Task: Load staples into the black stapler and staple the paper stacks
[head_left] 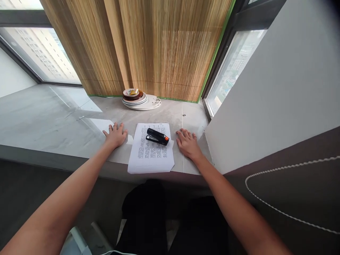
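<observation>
While the left hand (115,136) and right hand (188,144) rest spread flat at nine and three o'clock, a glossy black stapler (156,136), orange at its four-o'clock end, lies on printed paper (151,165).

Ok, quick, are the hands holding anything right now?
Left hand: open, fingers spread on the sill, holding nothing.
Right hand: open, resting on the sill beside the papers, holding nothing.
</observation>
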Available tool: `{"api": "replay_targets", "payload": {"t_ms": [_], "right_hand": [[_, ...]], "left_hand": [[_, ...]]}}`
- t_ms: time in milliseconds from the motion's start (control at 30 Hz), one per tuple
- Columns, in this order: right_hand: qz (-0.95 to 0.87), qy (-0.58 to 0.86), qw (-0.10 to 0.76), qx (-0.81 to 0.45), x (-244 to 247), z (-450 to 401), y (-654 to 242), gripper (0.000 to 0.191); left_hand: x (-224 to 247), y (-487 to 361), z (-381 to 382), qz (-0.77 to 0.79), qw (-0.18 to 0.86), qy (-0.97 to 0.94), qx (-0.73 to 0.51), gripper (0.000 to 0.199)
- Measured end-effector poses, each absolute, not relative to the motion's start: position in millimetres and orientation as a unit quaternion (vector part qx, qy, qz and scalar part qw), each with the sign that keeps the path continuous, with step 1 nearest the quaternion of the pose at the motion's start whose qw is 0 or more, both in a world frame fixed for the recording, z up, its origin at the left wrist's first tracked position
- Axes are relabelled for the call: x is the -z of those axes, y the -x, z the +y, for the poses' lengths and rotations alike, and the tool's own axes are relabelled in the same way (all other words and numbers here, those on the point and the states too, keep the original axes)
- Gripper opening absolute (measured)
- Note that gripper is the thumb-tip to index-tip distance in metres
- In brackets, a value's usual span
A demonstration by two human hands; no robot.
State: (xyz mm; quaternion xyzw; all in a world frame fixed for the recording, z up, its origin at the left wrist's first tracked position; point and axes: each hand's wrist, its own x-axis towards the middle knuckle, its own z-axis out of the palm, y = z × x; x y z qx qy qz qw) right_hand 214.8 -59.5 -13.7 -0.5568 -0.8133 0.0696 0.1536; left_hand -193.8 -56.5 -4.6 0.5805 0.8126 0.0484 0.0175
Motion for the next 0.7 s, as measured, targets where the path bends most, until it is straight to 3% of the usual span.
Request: {"api": "replay_targets", "payload": {"t_ms": [700], "right_hand": [[-0.815, 0.557, 0.127, -0.102, 17, -46, -209, 0.058]], "left_hand": [[1, 194, -59, 0.816, 0.015, -0.577, -0.039, 0.073]]}}
